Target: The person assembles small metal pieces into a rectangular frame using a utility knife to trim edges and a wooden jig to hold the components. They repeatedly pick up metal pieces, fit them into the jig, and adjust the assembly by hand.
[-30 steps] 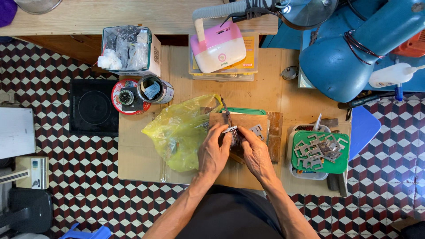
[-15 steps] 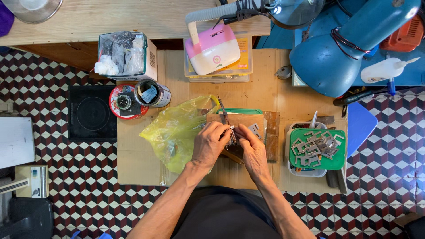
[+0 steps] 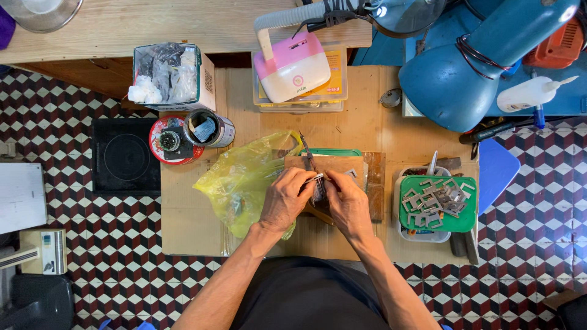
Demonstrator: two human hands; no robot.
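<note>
Head view: left hand [image 3: 286, 198] and right hand [image 3: 348, 205] each grip closed on small metal piece [image 3: 318, 181], right of yellow bag [image 3: 244, 180].

Bag [image 3: 241, 180] left of board [image 3: 342, 165]

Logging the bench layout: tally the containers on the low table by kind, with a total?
Yellow plastic bag: 1
Round tins, one red, one silver: 2
Open carton of wrapped bits: 1
Clear flat boxes under the pink-and-white device: 1 stack, count unclear
Tub with green lid holding metal pieces: 1
Total: 6
</note>
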